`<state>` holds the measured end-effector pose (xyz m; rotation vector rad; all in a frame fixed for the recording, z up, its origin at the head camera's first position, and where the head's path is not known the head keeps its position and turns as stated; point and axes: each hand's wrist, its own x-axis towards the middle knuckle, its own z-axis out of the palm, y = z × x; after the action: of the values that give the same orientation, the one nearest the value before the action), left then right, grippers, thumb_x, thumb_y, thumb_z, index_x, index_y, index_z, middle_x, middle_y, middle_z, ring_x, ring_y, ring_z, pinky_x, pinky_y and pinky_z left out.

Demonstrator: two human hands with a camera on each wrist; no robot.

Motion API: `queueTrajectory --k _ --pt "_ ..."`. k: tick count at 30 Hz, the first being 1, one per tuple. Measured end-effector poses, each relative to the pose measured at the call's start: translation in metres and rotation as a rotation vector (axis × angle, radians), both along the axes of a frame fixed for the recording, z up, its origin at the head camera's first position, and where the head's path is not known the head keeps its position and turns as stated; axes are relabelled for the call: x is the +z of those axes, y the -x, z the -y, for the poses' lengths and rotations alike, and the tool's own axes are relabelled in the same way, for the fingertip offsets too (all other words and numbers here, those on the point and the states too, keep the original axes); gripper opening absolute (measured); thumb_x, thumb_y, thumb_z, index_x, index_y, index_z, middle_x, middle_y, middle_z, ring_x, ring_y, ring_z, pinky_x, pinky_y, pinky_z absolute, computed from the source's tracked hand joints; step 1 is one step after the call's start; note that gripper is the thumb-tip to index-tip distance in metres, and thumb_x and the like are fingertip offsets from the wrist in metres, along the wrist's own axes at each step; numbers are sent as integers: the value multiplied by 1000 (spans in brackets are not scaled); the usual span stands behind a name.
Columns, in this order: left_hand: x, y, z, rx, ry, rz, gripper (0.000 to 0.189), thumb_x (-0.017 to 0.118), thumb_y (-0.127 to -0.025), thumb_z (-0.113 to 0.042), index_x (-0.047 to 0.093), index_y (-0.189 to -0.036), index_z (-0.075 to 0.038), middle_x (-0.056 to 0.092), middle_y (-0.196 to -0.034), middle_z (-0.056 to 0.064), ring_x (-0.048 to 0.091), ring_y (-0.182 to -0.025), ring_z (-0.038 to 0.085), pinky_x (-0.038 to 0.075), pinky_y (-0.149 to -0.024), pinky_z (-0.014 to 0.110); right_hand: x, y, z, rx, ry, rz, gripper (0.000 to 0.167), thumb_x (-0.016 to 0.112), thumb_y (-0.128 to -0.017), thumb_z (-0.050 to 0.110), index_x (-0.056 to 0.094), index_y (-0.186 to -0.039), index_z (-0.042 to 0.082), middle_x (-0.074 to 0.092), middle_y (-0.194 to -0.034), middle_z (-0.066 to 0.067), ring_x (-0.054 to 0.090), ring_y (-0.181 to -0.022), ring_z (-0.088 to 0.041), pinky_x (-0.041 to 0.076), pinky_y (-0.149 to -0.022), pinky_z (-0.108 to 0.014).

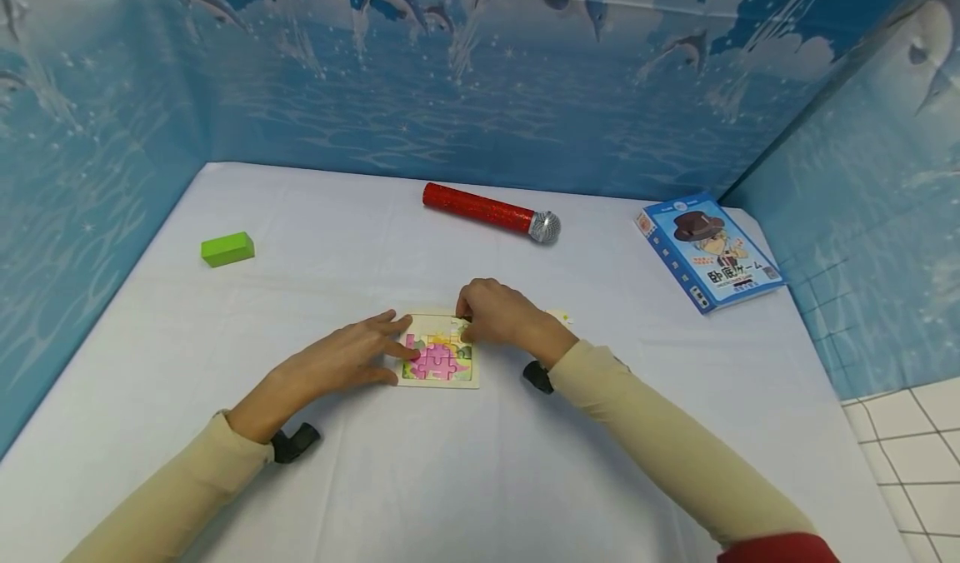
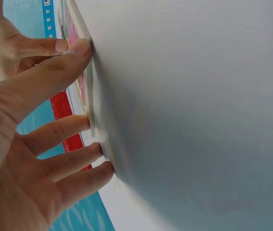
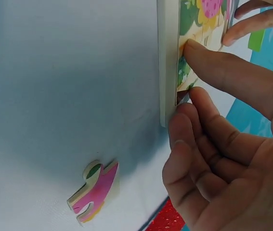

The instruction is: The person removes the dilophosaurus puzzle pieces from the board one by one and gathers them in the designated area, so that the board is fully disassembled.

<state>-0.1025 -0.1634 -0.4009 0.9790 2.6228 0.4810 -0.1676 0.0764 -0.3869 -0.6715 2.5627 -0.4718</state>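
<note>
A small jigsaw puzzle (image 1: 438, 361) with a pink dinosaur picture lies in a pale frame on the white-covered table. My left hand (image 1: 348, 355) rests at its left side, fingers spread and fairly straight. In the left wrist view the thumb (image 2: 73, 55) touches the frame's edge. At the upper right corner, my right hand (image 1: 498, 313) pinches a green and cream puzzle piece (image 3: 184, 72) between thumb and fingers. Part of that piece is hidden by the fingers. A loose pink puzzle piece (image 3: 97, 190) lies on the table near the right hand.
Behind the puzzle lies a red toy microphone (image 1: 480, 206). A green block (image 1: 227, 249) sits at the left, and a blue game box (image 1: 712, 251) at the back right. Dolphin-print cloth (image 1: 465, 113) walls the table's back and sides.
</note>
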Motion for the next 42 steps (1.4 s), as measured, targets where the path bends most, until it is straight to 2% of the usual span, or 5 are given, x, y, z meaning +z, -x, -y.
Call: queueTrajectory --k 12,20,29,37,42 --pt "-1 0 0 3 -6 3 46 83 -79 -19 72 -123 -14 45 -148 20 33 -140 44 41 -104 52 -1 3 1 22 48 69 17 78 -84 9 67 -97 7 54 -93 -4 49 -90 -18 44 -78 -29" --pt "0 0 0 2 -7 -11 46 83 -79 -19 72 -123 -13 45 -147 20 33 -140 44 42 -103 52 -1 2 5 27 60 22 29 79 -82 6 65 -107 7 59 -94 -2 51 -92 -18 47 -83 -29" --pt "-1 -1 0 4 -14 9 45 83 -79 -18 72 -122 -13 44 -148 20 33 -140 45 42 -103 53 -3 5 2 1 111 89 33 81 -80 4 62 -107 6 56 -90 -4 50 -88 -18 45 -78 -28" --pt "-1 -1 0 4 -17 0 44 83 -79 -18 72 -121 -13 45 -147 21 34 -139 45 42 -103 53 -5 2 -3 41 132 -8 30 82 -79 8 64 -103 10 55 -96 -2 52 -89 -17 46 -79 -28" --pt "0 -1 -1 7 -6 1 45 83 -79 -19 72 -122 -13 45 -147 20 33 -140 44 42 -103 52 -7 -1 -12 37 237 -44 22 79 -83 6 67 -101 13 62 -98 3 57 -88 -15 51 -81 -26"
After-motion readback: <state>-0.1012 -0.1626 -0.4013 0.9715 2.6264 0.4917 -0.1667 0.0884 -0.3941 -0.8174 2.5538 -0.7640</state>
